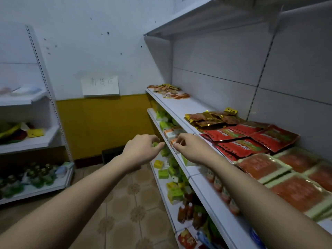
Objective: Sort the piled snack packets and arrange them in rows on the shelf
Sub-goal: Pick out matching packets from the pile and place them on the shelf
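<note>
The white shelf runs along the right. A loose pile of small orange and yellow packets lies at its far end. Nearer come gold-brown packets, then overlapping red packets, then orange packets with cream borders in rows. My left hand and my right hand hover side by side in front of the shelf's front edge. Both have loosely curled fingers, and I see nothing held in either.
Below the top board, lower shelves hold green and yellow boxes and small bottles. A second white rack with goods stands at the left. A paper sign hangs on the far wall. Tiled floor lies between the racks.
</note>
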A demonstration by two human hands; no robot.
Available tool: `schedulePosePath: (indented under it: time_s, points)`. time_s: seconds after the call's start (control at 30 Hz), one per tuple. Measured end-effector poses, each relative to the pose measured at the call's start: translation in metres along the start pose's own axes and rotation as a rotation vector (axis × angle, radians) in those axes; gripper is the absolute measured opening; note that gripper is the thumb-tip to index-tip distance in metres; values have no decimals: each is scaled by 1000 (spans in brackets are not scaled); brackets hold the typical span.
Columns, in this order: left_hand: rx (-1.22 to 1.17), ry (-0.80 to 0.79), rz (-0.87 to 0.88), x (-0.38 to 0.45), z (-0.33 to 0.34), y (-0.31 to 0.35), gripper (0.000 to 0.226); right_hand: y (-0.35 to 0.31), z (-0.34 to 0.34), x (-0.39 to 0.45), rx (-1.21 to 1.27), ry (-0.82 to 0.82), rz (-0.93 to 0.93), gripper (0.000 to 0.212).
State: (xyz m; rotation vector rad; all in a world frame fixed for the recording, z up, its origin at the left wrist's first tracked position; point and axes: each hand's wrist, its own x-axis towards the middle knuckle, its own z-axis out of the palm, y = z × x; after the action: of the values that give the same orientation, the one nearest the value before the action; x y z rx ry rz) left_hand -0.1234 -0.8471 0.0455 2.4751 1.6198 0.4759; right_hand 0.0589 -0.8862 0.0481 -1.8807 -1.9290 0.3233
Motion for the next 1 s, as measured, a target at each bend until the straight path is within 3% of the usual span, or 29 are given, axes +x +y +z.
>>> schedulePosePath:
  time_s: [0.53,1.0]
  points:
    - [38,16,-10,327,22,-42,42,75,-20,321,-66,-25,-13,22]
    - [-29,21,67,564,60,-213,41,68,71,589,-51,-48,111,20]
